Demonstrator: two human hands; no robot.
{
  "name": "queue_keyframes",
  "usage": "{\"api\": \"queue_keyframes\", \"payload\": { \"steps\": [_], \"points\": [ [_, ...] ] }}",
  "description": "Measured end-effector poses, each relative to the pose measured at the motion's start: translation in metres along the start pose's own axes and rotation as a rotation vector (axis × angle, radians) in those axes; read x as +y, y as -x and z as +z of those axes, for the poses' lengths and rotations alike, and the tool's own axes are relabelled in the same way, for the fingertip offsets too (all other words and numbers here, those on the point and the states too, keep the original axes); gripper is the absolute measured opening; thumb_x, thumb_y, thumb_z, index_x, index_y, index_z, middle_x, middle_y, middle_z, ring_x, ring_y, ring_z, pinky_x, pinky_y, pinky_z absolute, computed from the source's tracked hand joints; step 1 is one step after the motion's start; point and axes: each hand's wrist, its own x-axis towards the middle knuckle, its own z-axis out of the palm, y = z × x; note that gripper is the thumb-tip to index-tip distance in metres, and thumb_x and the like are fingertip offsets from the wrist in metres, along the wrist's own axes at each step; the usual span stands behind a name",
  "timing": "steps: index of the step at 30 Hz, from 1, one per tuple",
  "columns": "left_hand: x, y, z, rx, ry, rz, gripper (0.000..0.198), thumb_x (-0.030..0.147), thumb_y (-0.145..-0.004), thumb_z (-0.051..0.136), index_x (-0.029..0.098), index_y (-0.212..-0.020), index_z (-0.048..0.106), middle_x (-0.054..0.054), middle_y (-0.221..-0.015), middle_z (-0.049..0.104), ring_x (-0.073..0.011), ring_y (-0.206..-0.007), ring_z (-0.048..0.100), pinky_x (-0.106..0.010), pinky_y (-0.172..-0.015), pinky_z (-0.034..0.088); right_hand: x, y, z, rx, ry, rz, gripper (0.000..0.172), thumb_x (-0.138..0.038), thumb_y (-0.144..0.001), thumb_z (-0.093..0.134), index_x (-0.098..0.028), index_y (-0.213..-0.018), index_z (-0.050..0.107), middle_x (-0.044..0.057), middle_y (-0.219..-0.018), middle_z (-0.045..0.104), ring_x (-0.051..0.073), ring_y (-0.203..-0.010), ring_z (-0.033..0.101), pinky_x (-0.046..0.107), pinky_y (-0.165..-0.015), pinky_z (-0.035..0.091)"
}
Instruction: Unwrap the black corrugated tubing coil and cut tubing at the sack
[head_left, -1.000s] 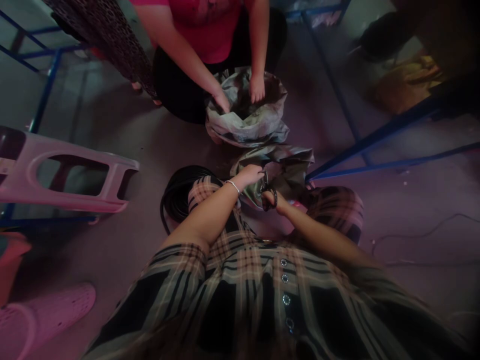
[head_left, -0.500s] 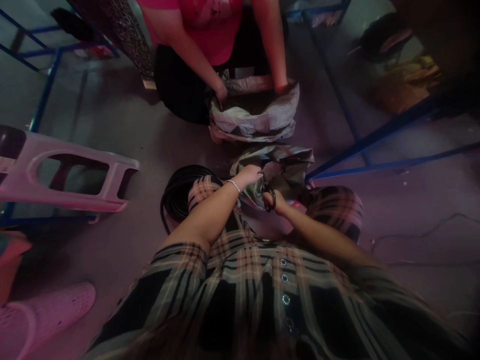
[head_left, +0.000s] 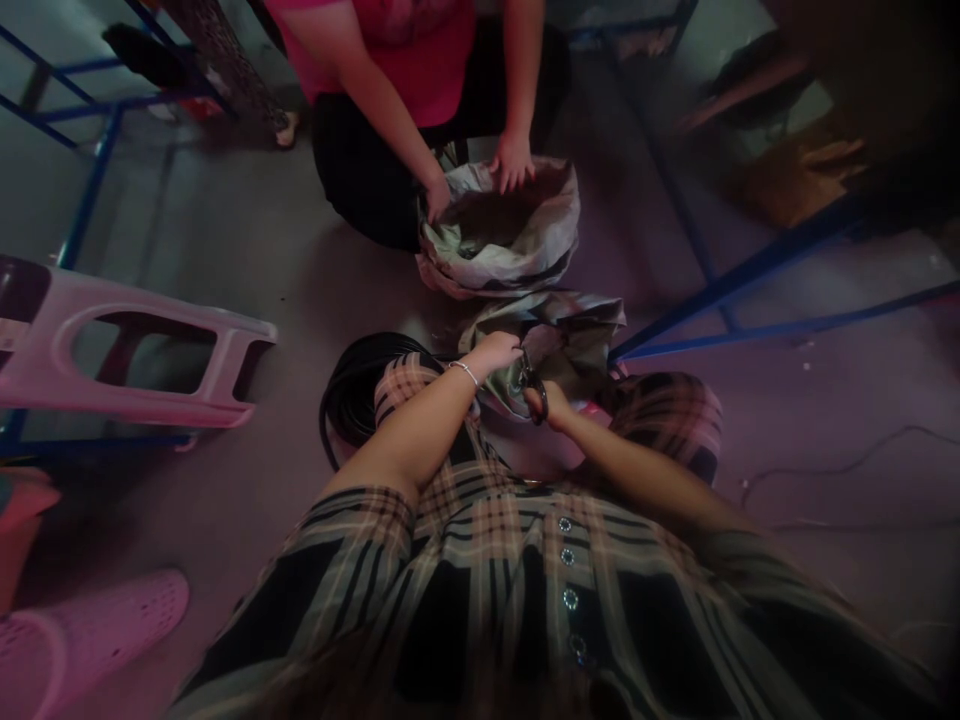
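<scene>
My left hand (head_left: 497,352), with a thin bracelet on the wrist, is closed on the edge of a crumpled greenish plastic bag (head_left: 570,335) that lies on the floor in front of my knees. My right hand (head_left: 546,402) grips a pair of dark-handled scissors (head_left: 531,384), fingers through the loops, with the blades at the bag's edge beside my left hand. Both hands nearly touch.
A person in a pink top crouches opposite, both hands on the rim of an open sack (head_left: 501,230). A coil of black cable (head_left: 358,385) lies left of my knee. A pink plastic stool (head_left: 127,350) lies on its side at left. Blue metal frames (head_left: 735,280) stand right and left.
My hands have stayed in place at the bag. The other person's hands shifted along the sack's rim, and the sack's mouth has changed shape.
</scene>
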Motion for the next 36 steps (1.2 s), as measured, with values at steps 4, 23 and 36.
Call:
{"api": "queue_keyframes", "payload": {
  "steps": [4,23,36],
  "points": [
    [0.0,0.001,-0.001,0.009,0.005,0.005,0.035,0.036,-0.101,0.052,0.019,-0.115,0.079,-0.013,-0.121,0.077,-0.0248,-0.112,0.071,-0.028,-0.084,0.048,0.001,0.0,0.002,0.029,-0.009,0.016,0.019,-0.022,-0.067,0.059,-0.023,-0.054,0.046,-0.002,-0.042,0.047,0.012,-0.038,0.044,0.024,-0.04,0.035],
    [-0.003,0.005,-0.01,0.073,0.128,0.026,0.036,0.034,-0.101,0.053,0.017,-0.12,0.077,-0.011,-0.121,0.076,-0.0226,-0.107,0.068,-0.029,-0.087,0.048,-0.001,-0.005,-0.008,-0.175,-0.039,0.048,0.028,-0.043,-0.084,0.062,-0.018,-0.072,0.058,0.003,-0.061,0.063,0.013,-0.055,0.06,0.019,-0.045,0.036],
    [0.0,0.005,-0.007,0.056,0.097,0.055,0.035,0.032,-0.101,0.052,0.017,-0.119,0.077,-0.012,-0.12,0.077,-0.0218,-0.104,0.069,-0.028,-0.086,0.048,-0.001,-0.006,-0.009,-0.202,0.007,-0.01,0.032,-0.044,-0.084,0.06,-0.019,-0.065,0.056,0.004,-0.058,0.061,0.012,-0.051,0.053,0.02,-0.043,0.033]
  ]
}}
